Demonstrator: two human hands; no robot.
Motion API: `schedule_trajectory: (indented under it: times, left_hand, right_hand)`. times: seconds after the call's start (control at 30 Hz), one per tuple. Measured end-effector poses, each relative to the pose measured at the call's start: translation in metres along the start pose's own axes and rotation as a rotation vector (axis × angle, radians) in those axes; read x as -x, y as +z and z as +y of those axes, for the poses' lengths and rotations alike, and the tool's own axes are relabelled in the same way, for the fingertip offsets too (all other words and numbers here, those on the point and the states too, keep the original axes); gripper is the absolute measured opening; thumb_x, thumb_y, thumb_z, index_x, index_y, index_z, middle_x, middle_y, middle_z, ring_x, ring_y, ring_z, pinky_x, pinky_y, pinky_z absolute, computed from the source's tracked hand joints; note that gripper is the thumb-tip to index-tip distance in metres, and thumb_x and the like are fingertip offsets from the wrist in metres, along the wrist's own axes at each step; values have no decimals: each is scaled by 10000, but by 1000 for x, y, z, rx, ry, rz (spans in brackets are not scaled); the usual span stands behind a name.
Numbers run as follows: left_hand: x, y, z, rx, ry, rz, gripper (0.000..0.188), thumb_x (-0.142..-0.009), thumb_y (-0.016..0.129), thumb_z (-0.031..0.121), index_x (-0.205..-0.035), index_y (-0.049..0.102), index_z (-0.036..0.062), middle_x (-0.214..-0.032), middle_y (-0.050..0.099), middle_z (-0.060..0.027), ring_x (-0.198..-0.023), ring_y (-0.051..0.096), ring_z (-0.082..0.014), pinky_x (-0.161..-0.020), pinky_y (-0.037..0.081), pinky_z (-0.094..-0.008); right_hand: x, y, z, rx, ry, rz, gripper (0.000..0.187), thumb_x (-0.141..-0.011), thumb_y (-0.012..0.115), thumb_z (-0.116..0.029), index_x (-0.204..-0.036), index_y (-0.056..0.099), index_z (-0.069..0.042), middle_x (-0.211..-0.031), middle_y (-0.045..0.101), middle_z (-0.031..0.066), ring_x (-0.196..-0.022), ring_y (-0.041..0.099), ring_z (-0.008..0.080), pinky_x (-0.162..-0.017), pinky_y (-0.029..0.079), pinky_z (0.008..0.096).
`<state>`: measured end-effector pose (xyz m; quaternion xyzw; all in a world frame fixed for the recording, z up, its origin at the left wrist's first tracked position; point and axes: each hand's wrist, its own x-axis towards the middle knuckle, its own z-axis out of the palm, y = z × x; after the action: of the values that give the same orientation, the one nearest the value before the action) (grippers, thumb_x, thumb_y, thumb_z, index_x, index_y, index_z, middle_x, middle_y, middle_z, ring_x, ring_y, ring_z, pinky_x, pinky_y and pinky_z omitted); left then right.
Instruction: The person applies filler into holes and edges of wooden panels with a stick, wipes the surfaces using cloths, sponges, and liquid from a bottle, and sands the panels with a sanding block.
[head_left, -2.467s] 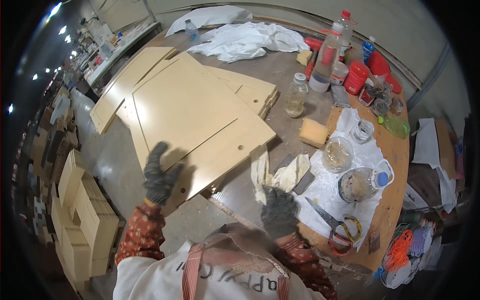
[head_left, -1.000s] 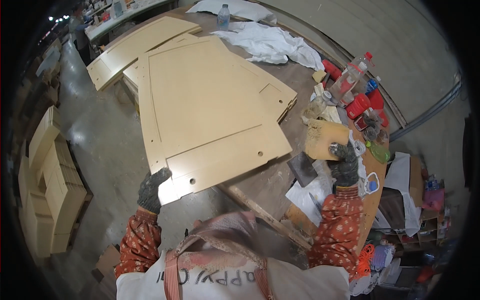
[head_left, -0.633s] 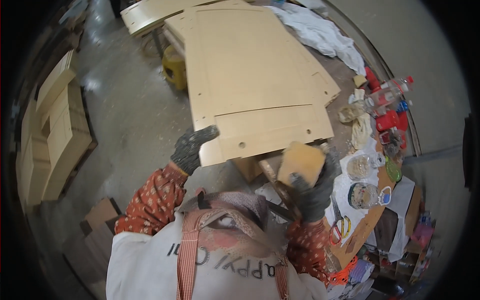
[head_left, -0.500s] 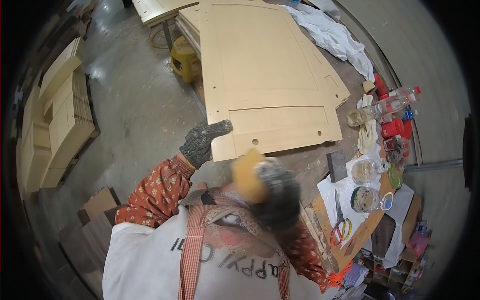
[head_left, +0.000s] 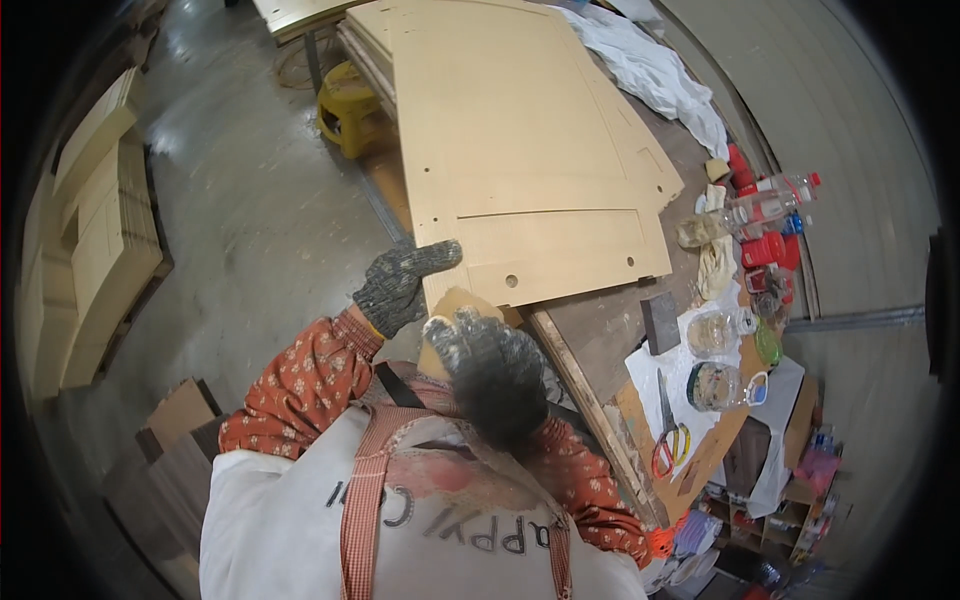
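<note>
A pale wooden panel (head_left: 520,130) with a grooved frame and round holes lies on the workbench, its near end toward me. My left hand (head_left: 395,285), in a dark knitted glove, grips the panel's near left corner, with one finger or thumb stretched over the top face. In my right hand (head_left: 495,370), also gloved and a little blurred, is a piece of yellow-tan sandpaper (head_left: 462,300). It is at the panel's near edge, close to the left corner. My right fingers hide part of it, and whether it presses on the edge is hard to tell.
Right of the panel, the bench holds a dark grey block (head_left: 660,322), scissors (head_left: 668,430), a clear jar (head_left: 718,387), plastic bottles (head_left: 770,205) and a white cloth (head_left: 650,65). A yellow stool (head_left: 345,105) stands beyond the bench's left side. Stacked panels (head_left: 105,270) sit at far left.
My right hand has moved left with the sandpaper, up to the panel's near edge. My left hand keeps its hold on the corner. The view has shifted slightly.
</note>
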<state>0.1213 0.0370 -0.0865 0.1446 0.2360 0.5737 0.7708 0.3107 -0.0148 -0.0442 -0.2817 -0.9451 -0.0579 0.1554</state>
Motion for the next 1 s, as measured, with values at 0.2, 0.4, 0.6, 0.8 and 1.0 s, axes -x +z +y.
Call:
schedule_trajectory:
  times: [0.2, 0.4, 0.6, 0.8, 1.0]
  left_hand:
    - [6, 13, 5, -104, 57, 112, 517, -834, 665, 123, -1270, 456, -59, -1139, 597, -198, -982, 646, -287, -775, 582, -372]
    - [5, 3, 2, -207, 121, 127, 527, -811, 670, 109, -1265, 459, -58, -1122, 599, -183, -978, 635, -265, -833, 549, -377]
    - [27, -33, 44, -331, 127, 254, 316, -804, 647, 51, -1098, 590, -51, -941, 654, -121, -811, 662, -203, -750, 560, -330]
    - [28, -24, 66, -414, 124, 296, 344, -830, 628, 59, -1147, 552, -53, -1030, 632, -137, -910, 651, -228, -798, 563, -349]
    - [34, -64, 44, -124, 287, 438, 361, -877, 613, 171, -1181, 539, -9, -988, 650, -132, -759, 667, -222, -647, 576, -325]
  right_hand:
    - [41, -16, 44, -36, 392, -49, 432, -809, 603, -231, -1219, 566, -98, -1177, 571, 143, -968, 587, 299, -804, 473, 420]
    - [11, -13, 52, -13, 216, 99, 475, -720, 714, -258, -1155, 609, -99, -1105, 626, 107, -993, 616, 272, -817, 485, 407]
    - [69, -35, 136, -77, 745, 183, 477, -722, 730, -264, -1105, 578, -25, -993, 619, 165, -898, 603, 345, -790, 481, 438]
    - [33, -22, 96, -115, 400, 63, 535, -709, 731, -278, -1174, 568, -69, -1097, 600, 146, -1018, 574, 324, -877, 446, 451]
    - [94, -46, 175, 105, 779, 163, 581, -704, 742, -245, -1217, 552, -47, -1048, 625, 147, -915, 598, 351, -806, 481, 429]
